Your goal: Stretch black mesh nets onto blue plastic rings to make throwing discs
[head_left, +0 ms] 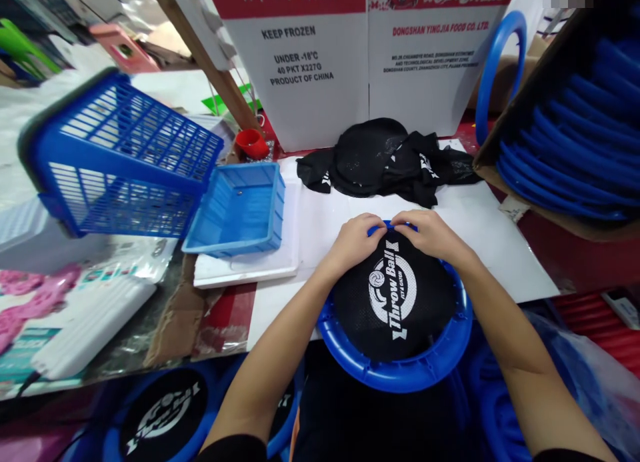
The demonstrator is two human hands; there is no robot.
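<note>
Throw Ball disc (395,315) sits at the near side of the worktop (227,312) and sticks out past its edge. Plenty looks left to do: bare blue rings (575,129) fill a box on the right, and loose black covers (373,159) lie in a heap farther back. On this disc, the black mesh cover (435,289) lies inside the ring, so it seems nearly done, with the far rim left. The left hand (361,239) and right hand (425,232) are almost closed, just apart, both pinching that far rim. I cannot tell if they grip the cloth too.
</note>
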